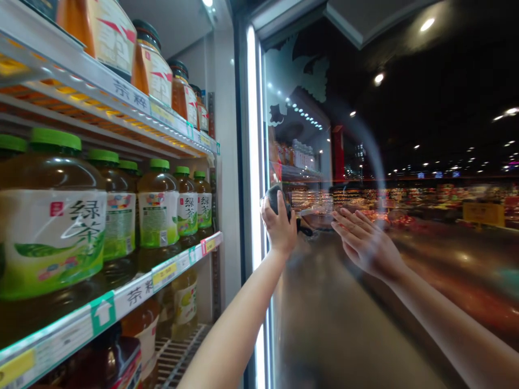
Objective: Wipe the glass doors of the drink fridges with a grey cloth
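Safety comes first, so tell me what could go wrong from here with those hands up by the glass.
The dark object might slip from the left hand and drop, as it is held well above the floor. The right hand, open with fingers extended, could smudge the glass; whether it touches is unclear. The left forearm reaches past the shelf, so a swing left might perhaps knock the bottles.

Green-capped bottles (158, 208) on shelf (140, 292)
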A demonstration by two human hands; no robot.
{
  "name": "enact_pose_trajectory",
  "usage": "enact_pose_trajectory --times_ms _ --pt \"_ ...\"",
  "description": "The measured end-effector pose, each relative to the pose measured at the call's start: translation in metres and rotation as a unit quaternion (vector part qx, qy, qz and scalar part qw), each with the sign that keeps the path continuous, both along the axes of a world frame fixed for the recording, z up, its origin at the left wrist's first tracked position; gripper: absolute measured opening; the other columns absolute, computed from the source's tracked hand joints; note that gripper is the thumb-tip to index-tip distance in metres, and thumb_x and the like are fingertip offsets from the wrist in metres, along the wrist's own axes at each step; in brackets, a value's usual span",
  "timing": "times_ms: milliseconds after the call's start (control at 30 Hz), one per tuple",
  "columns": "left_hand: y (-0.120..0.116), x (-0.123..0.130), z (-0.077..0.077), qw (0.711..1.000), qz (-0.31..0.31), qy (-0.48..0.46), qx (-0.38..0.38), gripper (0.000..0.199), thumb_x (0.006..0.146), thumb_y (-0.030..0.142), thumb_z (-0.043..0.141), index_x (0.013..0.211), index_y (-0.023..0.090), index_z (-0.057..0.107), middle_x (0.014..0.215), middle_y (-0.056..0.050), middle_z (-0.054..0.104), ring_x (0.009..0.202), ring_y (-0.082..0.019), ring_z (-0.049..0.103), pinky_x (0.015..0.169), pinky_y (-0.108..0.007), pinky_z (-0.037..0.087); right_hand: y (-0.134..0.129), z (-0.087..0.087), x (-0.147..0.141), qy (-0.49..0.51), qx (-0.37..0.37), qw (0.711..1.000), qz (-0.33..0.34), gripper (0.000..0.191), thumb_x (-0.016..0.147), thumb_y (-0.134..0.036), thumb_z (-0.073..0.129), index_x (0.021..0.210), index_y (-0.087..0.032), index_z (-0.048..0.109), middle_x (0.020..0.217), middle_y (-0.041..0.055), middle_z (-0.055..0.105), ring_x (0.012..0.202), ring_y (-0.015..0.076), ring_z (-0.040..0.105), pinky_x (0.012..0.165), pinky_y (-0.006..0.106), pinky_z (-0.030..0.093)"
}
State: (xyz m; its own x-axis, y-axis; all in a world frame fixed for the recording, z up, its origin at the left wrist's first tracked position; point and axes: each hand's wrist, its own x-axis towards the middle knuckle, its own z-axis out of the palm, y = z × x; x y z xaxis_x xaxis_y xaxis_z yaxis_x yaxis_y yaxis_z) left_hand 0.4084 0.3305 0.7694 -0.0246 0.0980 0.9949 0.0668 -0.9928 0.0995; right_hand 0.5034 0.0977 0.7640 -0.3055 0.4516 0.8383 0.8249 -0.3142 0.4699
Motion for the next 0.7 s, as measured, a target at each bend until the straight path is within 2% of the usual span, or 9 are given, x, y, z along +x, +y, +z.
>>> enact_pose_trajectory --times_ms 133,200,300,400,467,567,600,633,700 --pt "0.000 -0.009 -0.043 0.982 -0.029 0.072 0.175 0.070 0.095 0.032 0.061 0.159 0.031 0.034 0.170 -0.012 0.020 0.155 -0.038 0.025 0.122 -0.059 0.034 0.001 0.000 0.004 0.000 0.000 1.000 0.000 0.051 0.095 -0.018 0.047 0.144 -0.029 0.058 0.153 0.0042 0.056 0.145 0.0268 0.048 0.123 0.054 0.041" --pt "0.011 -0.015 -0.056 0.979 -0.034 0.062 0.193 0.069 0.095 0.029 0.061 0.159 0.034 0.035 0.171 -0.011 0.019 0.156 -0.036 0.026 0.121 -0.058 0.036 0.002 -0.001 0.005 -0.001 0.003 1.000 -0.001 0.050 0.096 -0.018 0.046 0.144 -0.027 0.059 0.153 0.0051 0.056 0.145 0.0264 0.048 0.123 0.054 0.041" --pt "0.019 -0.011 -0.040 0.997 -0.031 0.003 0.070 0.065 0.098 0.026 0.056 0.160 0.029 0.034 0.170 -0.014 0.020 0.157 -0.036 0.022 0.122 -0.059 0.034 0.003 -0.002 0.008 -0.003 0.003 1.000 -0.005 0.048 0.097 -0.018 0.045 0.142 -0.027 0.060 0.152 0.0049 0.056 0.145 0.0253 0.048 0.123 0.053 0.041" --pt "0.006 0.002 -0.018 0.999 -0.041 -0.022 0.008 0.062 0.099 0.032 0.055 0.158 0.025 0.037 0.170 -0.015 0.019 0.158 -0.037 0.019 0.124 -0.058 0.030 0.003 -0.002 0.010 -0.005 0.005 1.000 -0.013 0.046 0.098 -0.018 0.045 0.140 -0.027 0.062 0.152 0.0048 0.057 0.145 0.0242 0.047 0.123 0.051 0.040" --pt "-0.004 0.004 -0.023 0.996 -0.057 0.003 0.061 0.061 0.098 0.036 0.058 0.156 0.026 0.042 0.172 -0.013 0.017 0.157 -0.037 0.019 0.124 -0.058 0.029 0.003 -0.002 0.012 -0.006 0.010 1.000 -0.021 0.045 0.098 -0.018 0.044 0.139 -0.026 0.062 0.151 0.0053 0.058 0.145 0.0236 0.047 0.124 0.050 0.039" --pt "-0.001 -0.005 -0.052 0.962 -0.078 0.083 0.248 0.060 0.095 0.039 0.063 0.152 0.031 0.047 0.172 -0.010 0.016 0.155 -0.036 0.028 0.123 -0.055 0.033 0.003 -0.003 0.015 -0.003 0.027 0.999 -0.037 0.046 0.098 -0.017 0.042 0.139 -0.024 0.062 0.151 0.0069 0.058 0.146 0.0233 0.046 0.125 0.049 0.036" --pt "0.004 -0.009 -0.059 0.953 -0.076 0.094 0.278 0.060 0.094 0.037 0.064 0.152 0.032 0.047 0.172 -0.009 0.018 0.154 -0.036 0.030 0.123 -0.054 0.034 0.003 -0.004 0.016 -0.002 0.033 0.998 -0.044 0.046 0.098 -0.016 0.042 0.140 -0.023 0.061 0.150 0.0071 0.058 0.146 0.0231 0.046 0.126 0.050 0.034" --pt "0.010 -0.012 -0.062 0.957 -0.068 0.087 0.269 0.060 0.094 0.034 0.064 0.152 0.032 0.046 0.172 -0.009 0.019 0.154 -0.035 0.031 0.123 -0.055 0.035 0.003 -0.004 0.017 -0.001 0.040 0.998 -0.051 0.047 0.098 -0.016 0.042 0.141 -0.023 0.061 0.150 0.0070 0.059 0.145 0.0230 0.047 0.127 0.050 0.032" --pt "0.016 -0.011 -0.052 0.982 -0.049 0.039 0.177 0.062 0.095 0.029 0.062 0.155 0.030 0.043 0.171 -0.012 0.020 0.155 -0.036 0.027 0.123 -0.057 0.033 0.004 -0.004 0.018 0.000 0.053 0.996 -0.066 0.047 0.098 -0.016 0.044 0.141 -0.024 0.060 0.148 0.0059 0.060 0.144 0.0229 0.047 0.129 0.052 0.026"
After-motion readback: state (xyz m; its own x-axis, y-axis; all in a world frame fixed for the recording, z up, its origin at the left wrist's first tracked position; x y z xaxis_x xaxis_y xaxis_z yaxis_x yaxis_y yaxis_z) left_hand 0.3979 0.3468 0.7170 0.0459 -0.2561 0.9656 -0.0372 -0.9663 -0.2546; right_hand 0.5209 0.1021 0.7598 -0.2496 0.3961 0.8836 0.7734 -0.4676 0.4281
